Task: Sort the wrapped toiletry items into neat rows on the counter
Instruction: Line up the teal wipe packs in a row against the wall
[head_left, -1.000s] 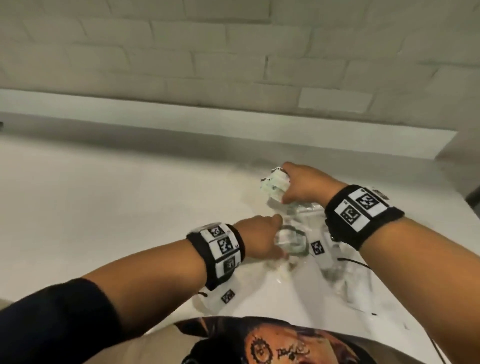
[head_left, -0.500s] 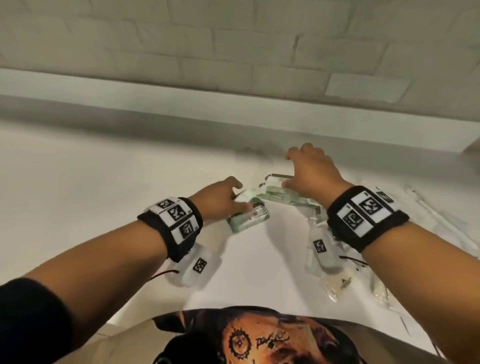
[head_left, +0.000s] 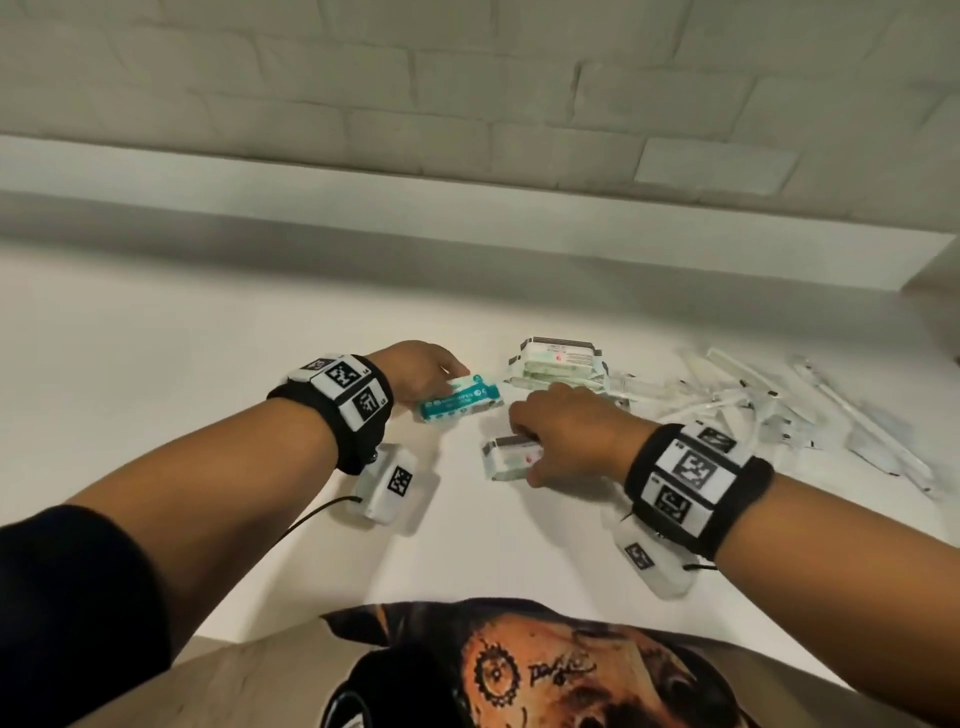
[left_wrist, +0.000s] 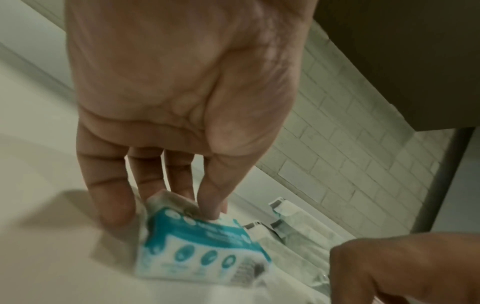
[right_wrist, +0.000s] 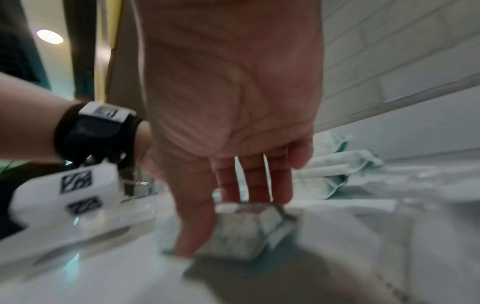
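Observation:
My left hand pinches a teal-and-white wrapped packet by its far end; in the left wrist view thumb and fingers close round the packet. My right hand grips a small white wrapped packet low over the counter, thumb on one side and fingers on the other, as the right wrist view shows on the packet. A stack of white packets lies just beyond both hands. Thin clear-wrapped stick items lie scattered at the right.
A white tiled wall with a low ledge runs behind the counter. Bare counter stretches to the left of my left hand. The counter's near edge is close to my body.
Both hands have pulled back from the pile toward me. The left now holds the teal packet out to the left, the right has taken a white packet and brought it nearer.

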